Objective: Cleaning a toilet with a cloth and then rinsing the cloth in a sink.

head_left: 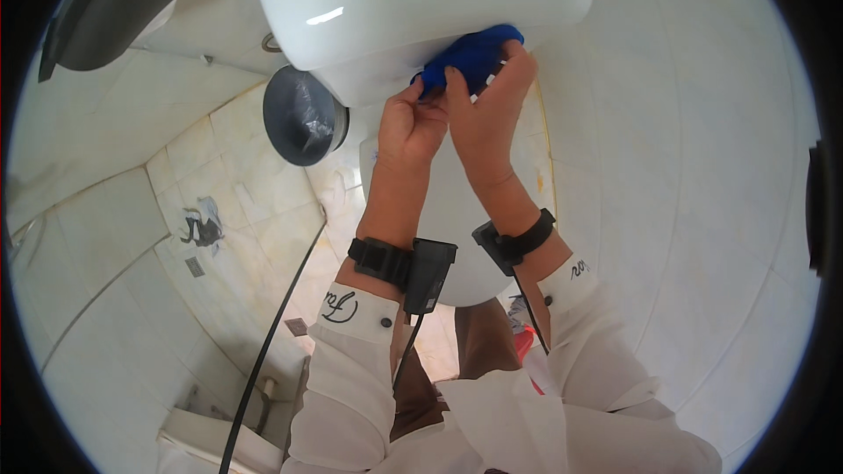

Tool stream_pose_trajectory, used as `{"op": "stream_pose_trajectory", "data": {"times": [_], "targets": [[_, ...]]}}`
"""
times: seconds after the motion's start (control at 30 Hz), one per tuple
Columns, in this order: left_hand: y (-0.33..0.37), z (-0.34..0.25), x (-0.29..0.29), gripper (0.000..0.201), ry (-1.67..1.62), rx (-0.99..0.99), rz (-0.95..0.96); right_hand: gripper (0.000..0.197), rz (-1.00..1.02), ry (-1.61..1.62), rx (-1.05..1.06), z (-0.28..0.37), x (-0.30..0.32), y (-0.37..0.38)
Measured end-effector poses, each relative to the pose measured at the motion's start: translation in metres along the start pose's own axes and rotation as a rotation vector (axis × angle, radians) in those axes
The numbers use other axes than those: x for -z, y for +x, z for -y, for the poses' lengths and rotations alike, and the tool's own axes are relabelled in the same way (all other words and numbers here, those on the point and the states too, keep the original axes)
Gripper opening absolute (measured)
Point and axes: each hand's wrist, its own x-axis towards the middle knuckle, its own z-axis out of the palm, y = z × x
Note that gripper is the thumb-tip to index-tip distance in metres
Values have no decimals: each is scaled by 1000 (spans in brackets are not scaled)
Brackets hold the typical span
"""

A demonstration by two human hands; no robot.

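Observation:
A bunched blue cloth (474, 56) is held up against the lower front of a white toilet tank (386, 13). My left hand (411, 127) pinches the cloth's lower left end, its fingers curled. My right hand (493, 105) grips the right side, with the thumb on the near face and the fingertips partly hidden behind the fabric. Under both wrists lies the white toilet lid (443, 211). Each wrist wears a black strap with a small box on it.
A grey bin (305, 116) with a plastic liner stands left of the tank. Crumpled grey and white stuff (203, 221) lies on the tiled floor, near a drain (194, 266). A tiled wall (667, 167) rises close on the right. A black cable (272, 342) hangs at my left.

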Motion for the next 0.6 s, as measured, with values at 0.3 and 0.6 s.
{"op": "stream_pose_trajectory", "data": {"times": [0.3, 0.6], "targets": [[-21, -34, 12, 27, 167, -130, 12, 65, -3, -37, 166, 15, -43, -22], [-34, -80, 66, 33, 251, -185, 125, 52, 84, 7, 452, -1, -85, -54]]}}
